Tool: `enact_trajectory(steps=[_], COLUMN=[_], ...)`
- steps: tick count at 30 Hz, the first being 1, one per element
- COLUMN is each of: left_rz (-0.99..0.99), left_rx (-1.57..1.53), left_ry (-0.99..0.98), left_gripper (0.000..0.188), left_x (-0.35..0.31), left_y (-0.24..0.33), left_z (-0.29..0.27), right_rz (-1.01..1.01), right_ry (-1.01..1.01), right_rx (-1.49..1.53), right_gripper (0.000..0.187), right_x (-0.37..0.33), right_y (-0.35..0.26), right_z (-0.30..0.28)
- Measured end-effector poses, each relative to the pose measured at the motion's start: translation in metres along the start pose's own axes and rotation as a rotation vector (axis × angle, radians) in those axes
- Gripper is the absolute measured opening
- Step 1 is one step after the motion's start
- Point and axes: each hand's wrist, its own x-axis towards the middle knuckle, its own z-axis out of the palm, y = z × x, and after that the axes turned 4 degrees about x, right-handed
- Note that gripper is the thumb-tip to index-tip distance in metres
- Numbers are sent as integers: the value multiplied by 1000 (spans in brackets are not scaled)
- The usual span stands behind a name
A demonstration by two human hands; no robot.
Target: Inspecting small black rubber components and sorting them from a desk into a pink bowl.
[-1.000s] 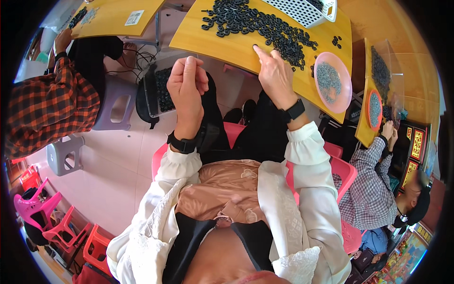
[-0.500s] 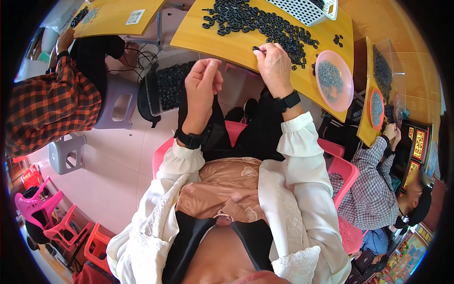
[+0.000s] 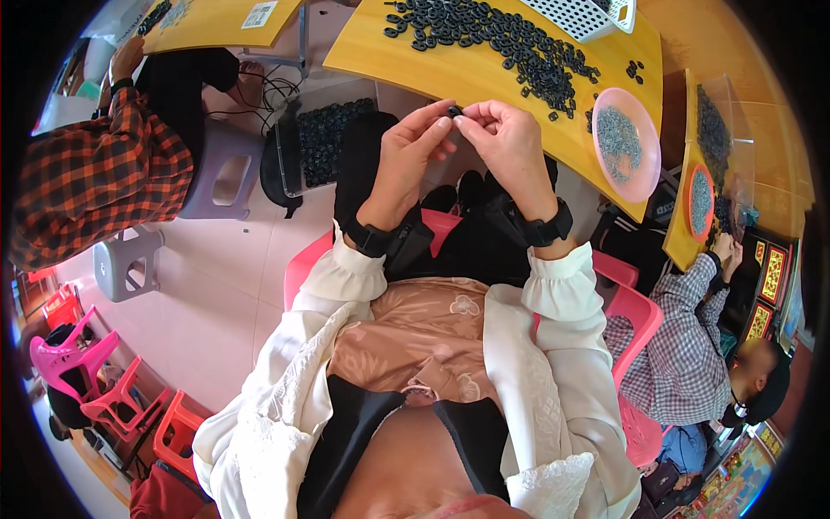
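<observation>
In front of me, just short of the table edge, both my hands meet at a small black plastic piece [image 3: 454, 112]. My right hand [image 3: 510, 143] pinches it between thumb and forefinger. The tips of my left hand's [image 3: 408, 149] thumb and forefinger close on its other side; whether they also hold something smaller, I cannot see. A spread-out pile of black oval plastic pieces [image 3: 493, 36] lies on the yellow table [image 3: 372, 54]. Right of the pile, a pink bowl [image 3: 650, 164] contains many small grey metal parts [image 3: 619, 143].
A white perforated basket [image 3: 584, 22] stands at the table's back. Left of my knees, a clear bin [image 3: 333, 143] of black pieces sits low, near loose cables. Co-workers sit at tables left and right; the right one has an orange bowl [image 3: 700, 201].
My right hand has come back from the table edge with the black piece. My left hand has moved right and its fingertips now meet the piece. The view has shifted slightly.
</observation>
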Motion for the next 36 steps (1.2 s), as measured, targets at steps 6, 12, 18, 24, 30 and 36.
enact_trajectory(steps=[6, 12, 18, 24, 30, 36], left_rz=[-41, -100, 59, 242, 422, 405], left_rx=[-53, -131, 166, 661, 982, 1243], left_ry=[-38, 18, -30, 106, 126, 80], left_gripper=[25, 21, 22, 22, 28, 30], left_x=[0, -2, 20, 48, 81, 105], left_y=[3, 10, 8, 14, 8, 6], left_z=[-1, 6, 12, 28, 34, 47], right_rz=[19, 57, -100, -157, -240, -487], right_ry=[-33, -25, 217, 258, 283, 313], right_rx=[104, 27, -378, -811, -807, -768], right_gripper=[23, 24, 27, 40, 32, 27], right_x=[-11, -24, -10, 4, -12, -18], right_y=[-8, 2, 58, 66, 60, 74], right_z=[-3, -25, -61, -62, -65, -87])
